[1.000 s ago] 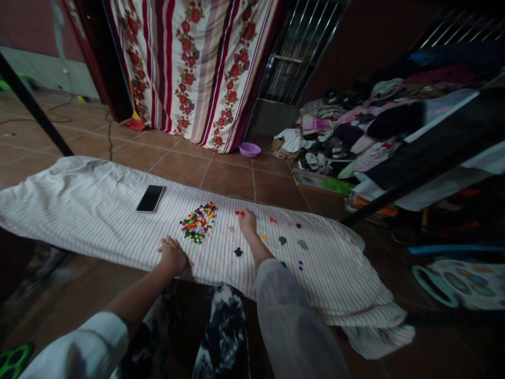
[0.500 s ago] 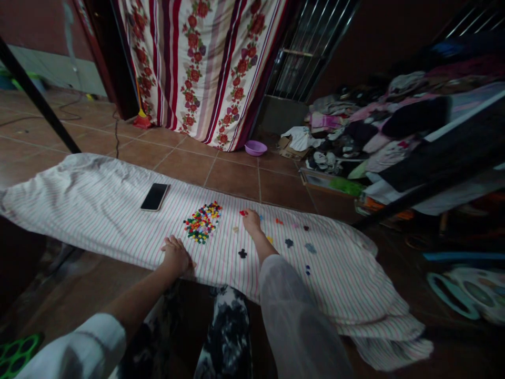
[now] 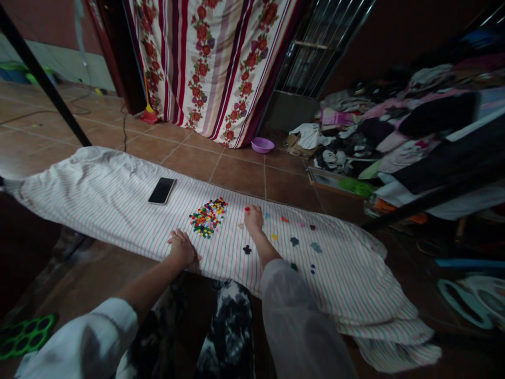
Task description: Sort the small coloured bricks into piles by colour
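My right hand (image 3: 254, 220) is over the striped cloth (image 3: 130, 210), its fingers curled together beside the small red pieces (image 3: 247, 209). Anything between those fingertips is hidden. To its left lies a heap of mixed bead-like pieces (image 3: 207, 218) in many colours. Small same-coloured groups surround the hand: black pieces (image 3: 246, 249), beige pieces (image 3: 240, 226), yellow pieces (image 3: 274, 237), light blue pieces (image 3: 267, 215) and orange pieces (image 3: 284, 219). My left hand (image 3: 182, 248) rests on the cloth's near edge, fingers stretched out, holding nothing.
A phone (image 3: 162, 190) lies left of the heap. Farther right on the cloth are dark grey pieces (image 3: 294, 241), grey-blue pieces (image 3: 316, 247), dark blue pieces (image 3: 313, 269) and green pieces (image 3: 294, 267). On the tiled floor beyond stand a purple basin (image 3: 262, 145) and piled clothes (image 3: 355, 121).
The whole view has shifted slightly, so things appear farther right. My right hand stays by the red pieces, its fingers drawn in more. Green pieces now show beside my right sleeve.
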A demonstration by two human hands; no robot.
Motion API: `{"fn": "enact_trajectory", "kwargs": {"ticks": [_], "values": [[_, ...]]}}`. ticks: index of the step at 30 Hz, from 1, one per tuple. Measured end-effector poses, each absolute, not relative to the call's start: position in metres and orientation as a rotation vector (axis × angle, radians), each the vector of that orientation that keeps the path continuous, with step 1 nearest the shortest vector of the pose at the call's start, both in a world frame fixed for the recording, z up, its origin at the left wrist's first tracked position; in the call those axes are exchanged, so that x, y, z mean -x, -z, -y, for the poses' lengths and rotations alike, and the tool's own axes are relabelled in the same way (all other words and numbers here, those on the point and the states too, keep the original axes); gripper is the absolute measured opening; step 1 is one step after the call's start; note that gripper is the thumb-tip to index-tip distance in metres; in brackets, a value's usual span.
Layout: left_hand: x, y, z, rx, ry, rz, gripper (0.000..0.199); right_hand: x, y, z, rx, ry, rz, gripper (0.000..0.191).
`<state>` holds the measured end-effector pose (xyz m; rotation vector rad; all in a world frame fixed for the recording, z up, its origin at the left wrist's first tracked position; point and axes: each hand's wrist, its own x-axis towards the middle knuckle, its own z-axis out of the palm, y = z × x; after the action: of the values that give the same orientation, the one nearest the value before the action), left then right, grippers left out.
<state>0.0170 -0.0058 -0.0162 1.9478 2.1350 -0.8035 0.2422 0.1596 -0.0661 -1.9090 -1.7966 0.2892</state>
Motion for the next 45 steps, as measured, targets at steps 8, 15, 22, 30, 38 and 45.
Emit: {"fn": "enact_trajectory", "kwargs": {"ticks": [8, 15, 22, 30, 38, 45], "values": [[-0.016, 0.016, 0.006, -1.896, 0.634, -2.137, 0.093, -0.19, 0.068, -0.123, 1.559, -0.502, 2.036, 0.029], [-0.016, 0.013, 0.007, -1.906, 0.684, -2.139, 0.089, -0.17, 0.075, -0.103, 1.498, -0.546, 2.168, 0.022], [-0.017, 0.009, 0.008, -1.9, 0.714, -2.132, 0.09, -0.172, 0.08, -0.097, 1.502, -0.554, 2.103, 0.021], [-0.015, 0.01, 0.011, -1.949, 0.656, -2.126, 0.09, -0.171, 0.081, -0.1, 1.602, -0.534, 2.082, 0.02], [-0.014, 0.014, 0.01, -1.934, 0.63, -2.14, 0.091, -0.173, 0.083, -0.098, 1.576, -0.627, 2.029, 0.024], [-0.015, 0.009, 0.011, -1.957, 0.71, -2.12, 0.089, -0.178, 0.086, -0.094, 1.526, -0.662, 1.922, 0.021]]}}
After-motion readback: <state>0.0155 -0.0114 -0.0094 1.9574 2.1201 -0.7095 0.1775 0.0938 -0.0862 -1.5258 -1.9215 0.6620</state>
